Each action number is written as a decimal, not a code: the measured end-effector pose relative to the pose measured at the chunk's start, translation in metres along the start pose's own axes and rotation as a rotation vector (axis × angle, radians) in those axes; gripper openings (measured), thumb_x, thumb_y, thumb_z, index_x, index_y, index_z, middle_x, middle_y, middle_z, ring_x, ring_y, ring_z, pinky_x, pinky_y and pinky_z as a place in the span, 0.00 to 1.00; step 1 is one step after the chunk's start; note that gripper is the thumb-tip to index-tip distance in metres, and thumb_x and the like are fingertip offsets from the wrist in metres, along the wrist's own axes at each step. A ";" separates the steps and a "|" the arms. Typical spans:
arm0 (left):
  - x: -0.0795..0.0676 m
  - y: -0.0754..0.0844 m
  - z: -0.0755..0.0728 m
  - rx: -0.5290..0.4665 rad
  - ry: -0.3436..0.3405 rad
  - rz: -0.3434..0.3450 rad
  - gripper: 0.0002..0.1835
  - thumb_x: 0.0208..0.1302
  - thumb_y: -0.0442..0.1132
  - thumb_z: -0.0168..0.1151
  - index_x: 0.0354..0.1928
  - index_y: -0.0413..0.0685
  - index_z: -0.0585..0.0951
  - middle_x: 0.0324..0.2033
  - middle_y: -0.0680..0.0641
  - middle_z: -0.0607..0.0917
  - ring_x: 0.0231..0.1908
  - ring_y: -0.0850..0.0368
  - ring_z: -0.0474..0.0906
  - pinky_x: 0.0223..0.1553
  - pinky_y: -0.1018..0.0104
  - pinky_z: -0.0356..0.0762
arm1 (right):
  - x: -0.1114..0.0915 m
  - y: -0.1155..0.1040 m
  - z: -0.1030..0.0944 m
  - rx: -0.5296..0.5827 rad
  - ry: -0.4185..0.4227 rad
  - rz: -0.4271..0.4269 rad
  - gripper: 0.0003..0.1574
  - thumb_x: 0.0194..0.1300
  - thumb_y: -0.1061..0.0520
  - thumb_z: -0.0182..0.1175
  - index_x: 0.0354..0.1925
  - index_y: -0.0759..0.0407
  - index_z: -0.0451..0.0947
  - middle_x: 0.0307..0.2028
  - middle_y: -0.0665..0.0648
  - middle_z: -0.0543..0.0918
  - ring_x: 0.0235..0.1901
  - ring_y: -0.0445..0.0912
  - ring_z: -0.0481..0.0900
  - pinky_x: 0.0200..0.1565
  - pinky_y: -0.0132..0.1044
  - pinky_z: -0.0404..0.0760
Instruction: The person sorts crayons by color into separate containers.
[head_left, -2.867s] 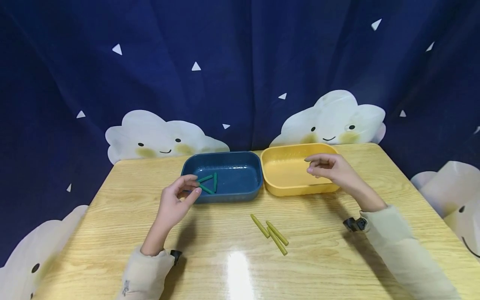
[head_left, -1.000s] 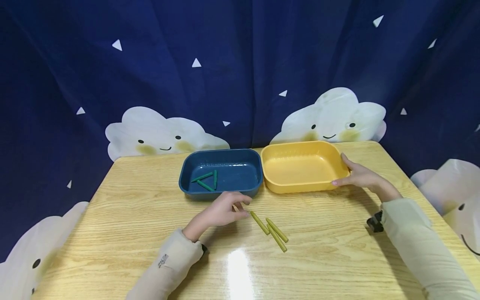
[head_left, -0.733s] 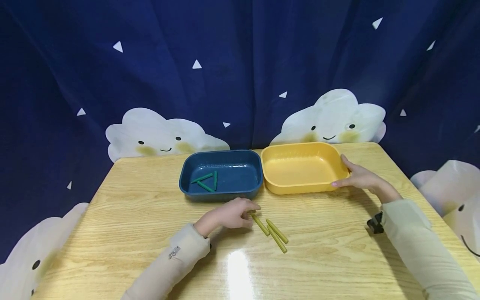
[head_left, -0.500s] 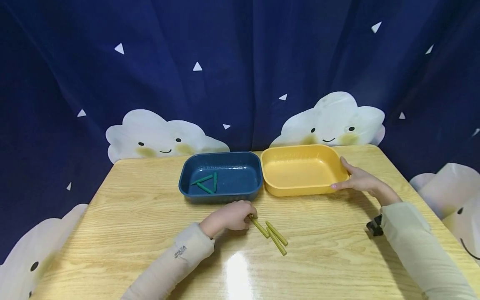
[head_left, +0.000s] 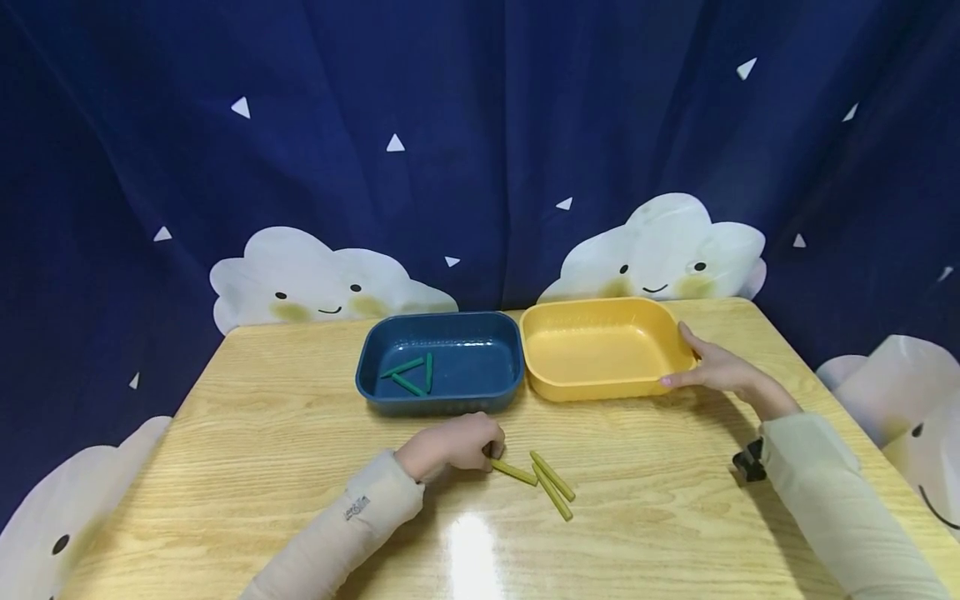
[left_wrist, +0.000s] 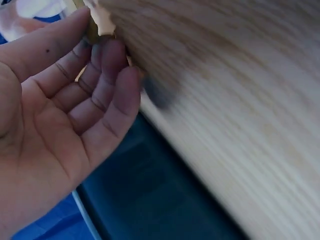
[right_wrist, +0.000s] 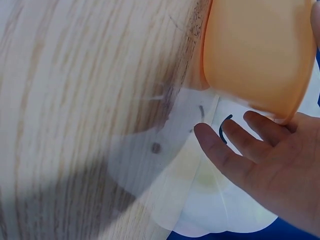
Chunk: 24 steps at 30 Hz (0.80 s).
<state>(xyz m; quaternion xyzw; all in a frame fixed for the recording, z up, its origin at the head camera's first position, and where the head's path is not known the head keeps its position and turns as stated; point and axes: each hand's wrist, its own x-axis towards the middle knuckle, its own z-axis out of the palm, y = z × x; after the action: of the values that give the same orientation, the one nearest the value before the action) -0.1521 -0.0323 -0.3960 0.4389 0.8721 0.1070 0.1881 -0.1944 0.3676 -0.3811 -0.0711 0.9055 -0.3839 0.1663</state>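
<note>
Pinching a yellow crayon (head_left: 514, 472) by one end with the left hand (head_left: 457, 442), other end right by two more crayons (head_left: 552, 477) on the table (head_left: 637, 533)
It's swung more sideways since half a second ago, so I'd guess the pick-up's started; right hand (head_left: 723, 371) just rests loose fingers against the yellow tray (head_left: 592, 354), green crayons (head_left: 408, 384) sit in the blue tray (head_left: 480, 367), sleeve print (head_left: 356, 507) is too small to read
</note>
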 end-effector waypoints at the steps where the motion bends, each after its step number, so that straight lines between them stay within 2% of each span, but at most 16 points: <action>1: -0.001 0.000 -0.001 -0.010 0.002 0.013 0.04 0.50 0.31 0.67 0.27 0.48 0.82 0.22 0.58 0.78 0.26 0.67 0.70 0.32 0.76 0.68 | 0.000 0.001 0.000 -0.004 0.002 0.002 0.71 0.52 0.48 0.66 0.67 0.66 0.22 0.66 0.74 0.31 0.64 0.69 0.33 0.59 0.64 0.39; 7: -0.006 -0.003 -0.008 -0.090 0.070 0.132 0.00 0.53 0.31 0.65 0.28 0.42 0.82 0.24 0.54 0.81 0.26 0.68 0.74 0.31 0.78 0.70 | 0.000 0.000 0.001 -0.021 0.007 0.016 0.72 0.52 0.45 0.66 0.67 0.66 0.22 0.66 0.74 0.32 0.64 0.69 0.33 0.58 0.65 0.39; 11: -0.008 -0.003 -0.018 -0.179 0.107 0.182 0.02 0.56 0.31 0.63 0.27 0.40 0.82 0.22 0.53 0.81 0.24 0.69 0.73 0.29 0.78 0.70 | -0.001 -0.001 0.002 -0.018 0.004 0.016 0.72 0.52 0.45 0.66 0.67 0.66 0.22 0.66 0.75 0.33 0.64 0.70 0.34 0.57 0.66 0.40; 16: -0.007 -0.004 -0.029 -0.267 0.182 0.225 0.04 0.59 0.31 0.60 0.28 0.39 0.81 0.22 0.52 0.79 0.22 0.68 0.71 0.27 0.76 0.70 | -0.001 0.000 0.002 -0.022 0.014 0.016 0.72 0.52 0.45 0.66 0.67 0.66 0.22 0.66 0.76 0.33 0.64 0.70 0.34 0.57 0.67 0.40; 19: -0.003 -0.005 -0.034 -0.281 0.251 0.251 0.04 0.59 0.31 0.59 0.30 0.38 0.81 0.23 0.51 0.80 0.23 0.68 0.70 0.28 0.76 0.70 | -0.001 0.001 0.002 -0.018 0.013 0.011 0.72 0.52 0.46 0.66 0.67 0.66 0.22 0.66 0.75 0.33 0.64 0.70 0.34 0.57 0.67 0.40; 24: 0.005 -0.006 -0.042 -0.310 0.345 0.246 0.03 0.59 0.30 0.60 0.32 0.37 0.81 0.23 0.48 0.80 0.21 0.67 0.69 0.27 0.75 0.70 | -0.001 0.002 0.002 -0.008 0.010 0.000 0.71 0.52 0.47 0.66 0.68 0.64 0.22 0.66 0.74 0.33 0.64 0.69 0.34 0.57 0.66 0.40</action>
<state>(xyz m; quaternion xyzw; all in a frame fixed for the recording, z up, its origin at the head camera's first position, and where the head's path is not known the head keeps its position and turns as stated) -0.1773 -0.0326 -0.3611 0.4827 0.8046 0.3347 0.0872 -0.1932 0.3677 -0.3831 -0.0699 0.9078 -0.3807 0.1614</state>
